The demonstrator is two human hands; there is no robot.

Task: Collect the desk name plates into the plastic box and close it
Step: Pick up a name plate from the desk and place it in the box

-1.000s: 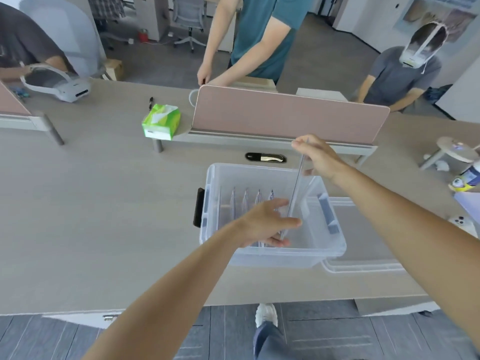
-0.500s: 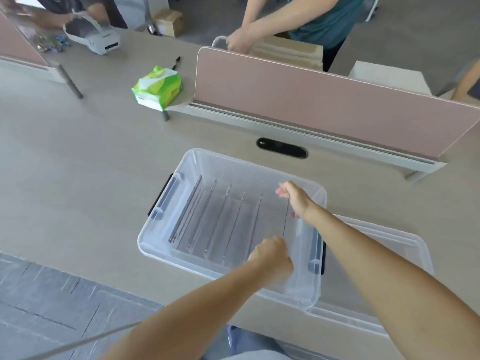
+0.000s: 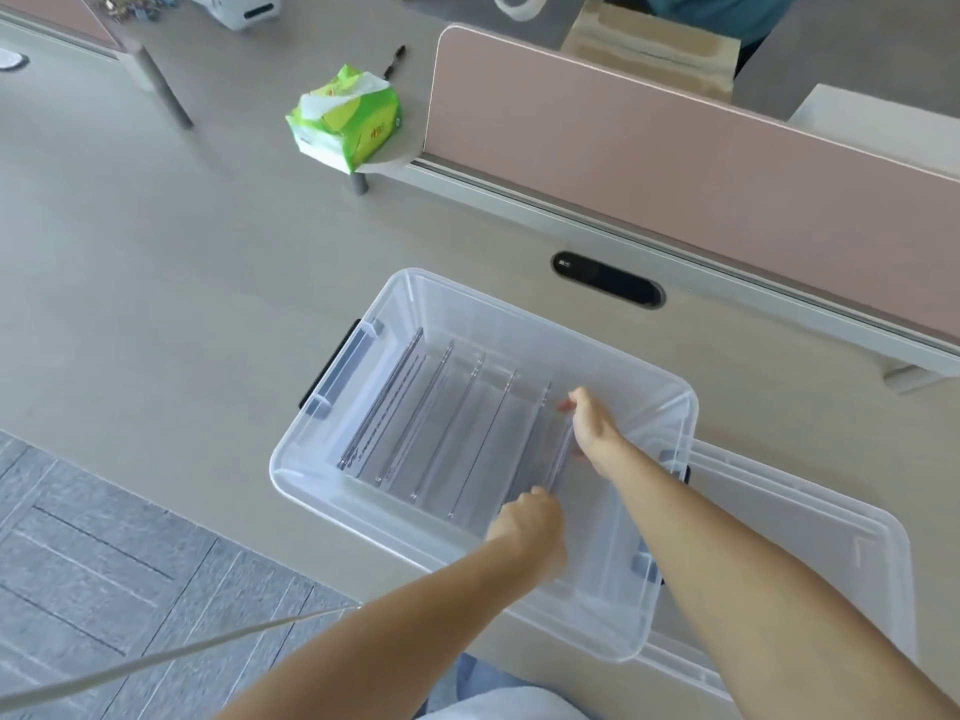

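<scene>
Name plates (image 3: 415, 407) stand in rows inside the plastic box (image 3: 670, 402); left hand (image 3: 530, 527) and right hand (image 3: 589, 426) pinch the last plate (image 3: 558, 459).

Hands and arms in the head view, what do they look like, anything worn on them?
Both hands, left and right, are bare: no gloves, rings, watch or bands show. Both forearms are uncovered as far as the picture's lower edge, so no sleeves appear. No markings or cables on them.

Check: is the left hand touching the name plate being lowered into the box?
Touching. The head view shows the left hand gripping the near end of the name plate.
</scene>
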